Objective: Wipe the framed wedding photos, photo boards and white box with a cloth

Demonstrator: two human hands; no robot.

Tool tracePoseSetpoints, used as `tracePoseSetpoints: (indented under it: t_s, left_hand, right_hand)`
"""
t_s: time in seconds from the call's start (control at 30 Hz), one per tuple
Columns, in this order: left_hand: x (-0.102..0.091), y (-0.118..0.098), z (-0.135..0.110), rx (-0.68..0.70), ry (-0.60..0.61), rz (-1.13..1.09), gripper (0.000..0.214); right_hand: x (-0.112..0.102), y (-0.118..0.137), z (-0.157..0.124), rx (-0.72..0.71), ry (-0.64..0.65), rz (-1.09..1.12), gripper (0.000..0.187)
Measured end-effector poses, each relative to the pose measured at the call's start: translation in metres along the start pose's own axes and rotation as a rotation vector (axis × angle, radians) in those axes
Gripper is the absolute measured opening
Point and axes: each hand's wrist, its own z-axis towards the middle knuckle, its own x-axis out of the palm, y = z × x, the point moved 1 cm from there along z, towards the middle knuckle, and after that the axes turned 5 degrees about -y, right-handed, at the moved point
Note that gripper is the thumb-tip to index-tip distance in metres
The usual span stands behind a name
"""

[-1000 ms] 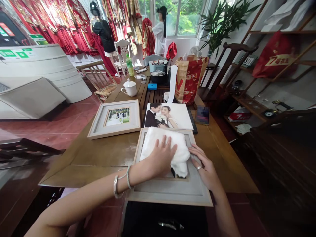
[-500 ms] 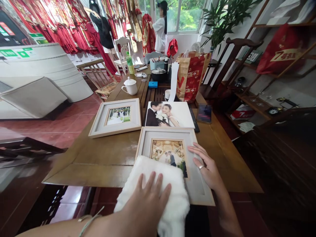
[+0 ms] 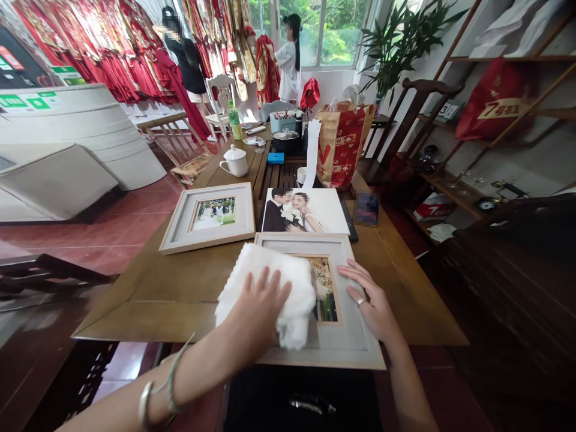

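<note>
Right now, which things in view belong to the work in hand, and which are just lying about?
In use:
white cloth, under the left hand
near frame, with the right hand resting on its side

Seemingly just lying about:
other frame and large photo, possibly related but untouched
lidded cup
bottle
blue box
paper bag

Daylight fills a paned window between twelve and one o'clock; red floor tiles lie at nine, a curved white counter at ten, wooden shelves toward three.
</note>
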Motion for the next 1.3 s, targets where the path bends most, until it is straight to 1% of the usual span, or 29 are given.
tracePoseSetpoints:
  t_s: [0.1, 0.13, 0.2, 0.27, 0.3, 0.37, 0.43, 0.53, 0.63, 0.7, 0.77, 0.87, 0.97, 1.07, 1.1, 1.17, 1.23, 1.3]
  left_hand:
    - [-0.002, -0.010, -0.039, 0.087, 0.189, -0.104, 0.086]
    - [-0.005, -0.012, -0.051, 0.100, 0.229, -0.132, 0.087]
    - [-0.012, -0.014, -0.069, 0.104, 0.267, -0.172, 0.087]
    - [-0.019, -0.012, -0.077, 0.078, 0.243, -0.198, 0.082]
    - [-0.021, -0.010, -0.076, 0.059, 0.210, -0.210, 0.078]
    - [-0.023, -0.004, -0.065, 0.025, 0.123, -0.226, 0.075]
    - [-0.020, 0.005, -0.045, 0.000, 0.034, -0.214, 0.078]
    - [-0.011, 0.018, -0.006, -0.038, -0.085, -0.141, 0.085]
    - [-0.006, 0.029, 0.030, -0.050, -0.238, -0.093, 0.087]
    - [-0.005, 0.034, 0.046, -0.065, -0.322, -0.080, 0.086]
    - [-0.005, 0.035, 0.056, -0.085, -0.357, -0.081, 0.085]
    - [-0.006, 0.028, 0.054, -0.098, -0.323, -0.081, 0.084]
    - [-0.001, 0.011, 0.035, -0.060, -0.215, -0.066, 0.085]
    - [0.008, -0.013, 0.004, 0.057, -0.075, -0.083, 0.091]
    - [0.011, -0.020, -0.006, 0.112, -0.047, -0.104, 0.094]
    - [0.016, -0.031, -0.020, 0.200, -0.031, -0.147, 0.095]
    - [0.016, -0.036, -0.022, 0.216, -0.039, -0.161, 0.093]
    - [0.014, -0.032, -0.010, 0.158, -0.066, -0.137, 0.091]
  right_hand:
    - [0.000, 0.000, 0.000, -0.006, -0.003, 0.005, 0.031]
    - [0.000, 0.000, 0.000, -0.005, -0.006, 0.005, 0.031]
    - [0.000, 0.001, 0.000, -0.002, -0.009, 0.005, 0.031]
    - [0.000, 0.001, 0.000, -0.002, -0.009, 0.004, 0.031]
    - [0.000, 0.001, 0.000, -0.002, -0.007, 0.004, 0.031]
    - [0.000, 0.001, 0.000, -0.003, -0.006, 0.008, 0.031]
    - [0.000, 0.001, 0.000, -0.003, -0.007, 0.017, 0.030]
    - [0.000, 0.001, 0.000, 0.011, -0.011, 0.024, 0.031]
    - [0.000, 0.001, 0.000, 0.023, -0.012, 0.029, 0.032]
    - [0.000, 0.001, 0.000, 0.019, -0.014, 0.037, 0.032]
    - [0.001, 0.001, 0.000, 0.018, -0.013, 0.039, 0.032]
    - [0.001, 0.001, -0.001, 0.020, -0.015, 0.037, 0.032]
    - [0.001, 0.001, -0.001, 0.012, -0.016, 0.029, 0.032]
    - [0.000, 0.001, -0.001, 0.001, -0.011, 0.018, 0.031]
    - [0.000, 0.001, 0.000, -0.003, -0.013, 0.017, 0.030]
    - [0.000, 0.000, 0.000, -0.009, -0.021, 0.017, 0.029]
    - [0.000, 0.000, 0.000, -0.012, -0.022, 0.017, 0.029]
    - [0.000, 0.000, 0.000, -0.006, -0.016, 0.017, 0.030]
